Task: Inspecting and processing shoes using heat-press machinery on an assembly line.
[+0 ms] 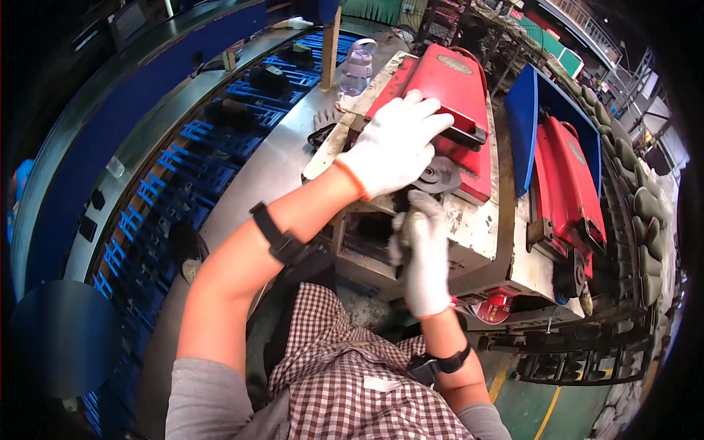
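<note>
Left hand (396,147), in a white glove with an orange cuff, lies flat with fingers spread and pressed down on the near end of a red machine (447,95), which sits on a worn, paint-chipped bench (477,227). Right hand (425,257), gloved the same way, is curled tight around a dark tool (403,220) just below the left hand, at the front edge of the bench; how the tool ends I cannot tell. Between the two hands a grey wheel (438,176) sticks out from the machine's side, nearly touching the left palm. Both wrists wear black straps. The person has on a checked apron over grey sleeves.

To the right, past a blue panel (524,117), stands a second red machine (568,183). Behind the first machine a clear bottle (357,66) with a purple cap stands upright beside a wooden post (330,48). Along the left runs a curved conveyor (198,147) of blue racks carrying dark pieces.
</note>
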A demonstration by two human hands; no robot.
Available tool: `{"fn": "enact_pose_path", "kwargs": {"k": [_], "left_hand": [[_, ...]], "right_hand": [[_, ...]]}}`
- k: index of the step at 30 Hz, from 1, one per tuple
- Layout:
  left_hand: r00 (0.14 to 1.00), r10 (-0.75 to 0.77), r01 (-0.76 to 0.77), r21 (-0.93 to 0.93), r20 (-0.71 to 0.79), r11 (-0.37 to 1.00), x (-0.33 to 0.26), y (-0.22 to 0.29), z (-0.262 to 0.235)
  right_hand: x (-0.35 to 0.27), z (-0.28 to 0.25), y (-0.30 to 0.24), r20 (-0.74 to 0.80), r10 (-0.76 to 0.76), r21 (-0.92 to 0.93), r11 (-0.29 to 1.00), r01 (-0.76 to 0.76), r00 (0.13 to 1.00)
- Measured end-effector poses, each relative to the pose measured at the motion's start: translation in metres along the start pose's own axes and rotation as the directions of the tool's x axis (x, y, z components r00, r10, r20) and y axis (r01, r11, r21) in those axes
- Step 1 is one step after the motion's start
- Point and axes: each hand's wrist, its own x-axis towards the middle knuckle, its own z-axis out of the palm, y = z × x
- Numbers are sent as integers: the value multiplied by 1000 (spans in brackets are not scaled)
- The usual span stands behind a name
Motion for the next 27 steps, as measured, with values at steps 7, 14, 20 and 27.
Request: {"fn": "enact_pose_path", "kwargs": {"k": [7, 14, 20, 27], "left_hand": [[987, 123, -143, 213, 107, 967, 62, -41, -2], [964, 171, -168, 32, -202, 985, 135, -60, -40], [964, 175, -140, 176, -201, 974, 177, -54, -66], [819, 374, -357, 123, -436, 926, 166, -59, -85]], "right_hand": [[25, 7, -22, 365, 144, -407, 913, 19, 920], [72, -75, -98, 201, 17, -668, 734, 125, 979], [237, -93, -71, 162, -183, -885, 408, 225, 970], [316, -68, -46, -6, 36, -951, 310, -17, 999]]}}
